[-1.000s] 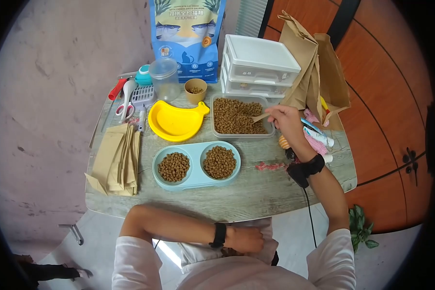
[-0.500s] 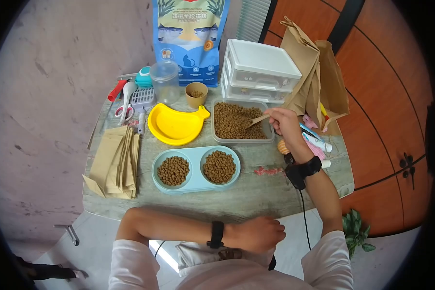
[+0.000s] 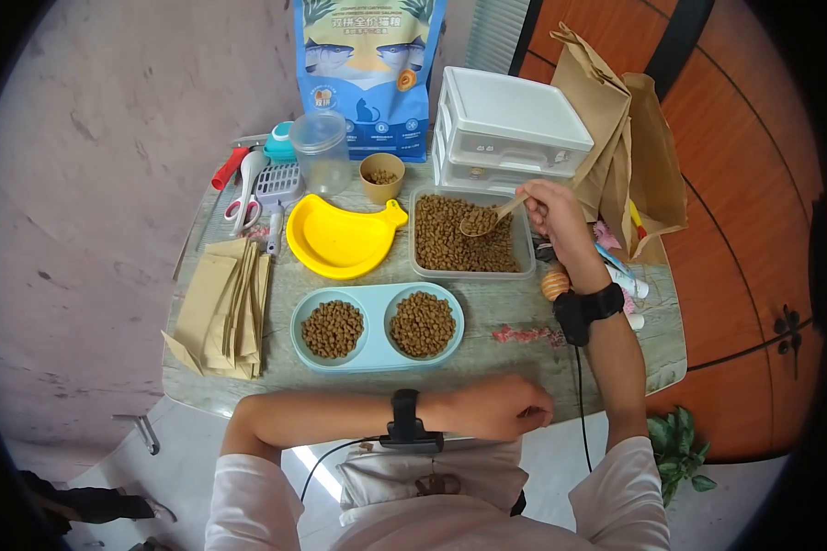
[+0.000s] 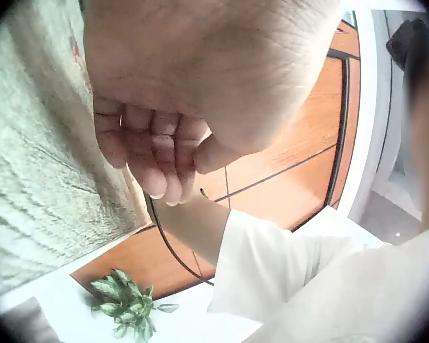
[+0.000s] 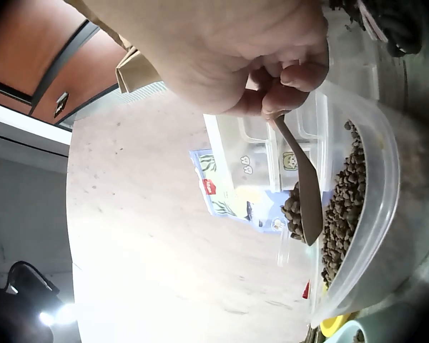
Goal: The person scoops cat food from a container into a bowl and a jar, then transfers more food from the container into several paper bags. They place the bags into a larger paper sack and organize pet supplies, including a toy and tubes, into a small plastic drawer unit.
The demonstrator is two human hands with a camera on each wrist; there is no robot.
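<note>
My right hand (image 3: 558, 220) pinches the handle of a wooden spoon (image 3: 503, 213). The spoon's bowl carries a heap of brown kibble, seen from the side in the right wrist view over the clear plastic container (image 5: 386, 186). More kibble (image 3: 446, 241) fills much of that container. My left hand (image 3: 501, 407) holds nothing and hangs at the table's front edge; in the left wrist view its fingers (image 4: 161, 153) are loosely curled. Ahead of it stands a pale blue double bowl (image 3: 375, 340) with kibble in both hollows.
A yellow banana-shaped dish (image 3: 340, 268) lies left of the container. Behind are a paper cup (image 3: 382, 191) with kibble, a clear jar (image 3: 322, 165), a cat food bag (image 3: 368, 101) and white drawers (image 3: 515, 110). Folded paper bags (image 3: 216, 312) lie at left; tubes (image 3: 627, 280) at right.
The spoon has come up out of the kibble with a load in its bowl. My left hand has moved from my lap up to the table's front edge.
</note>
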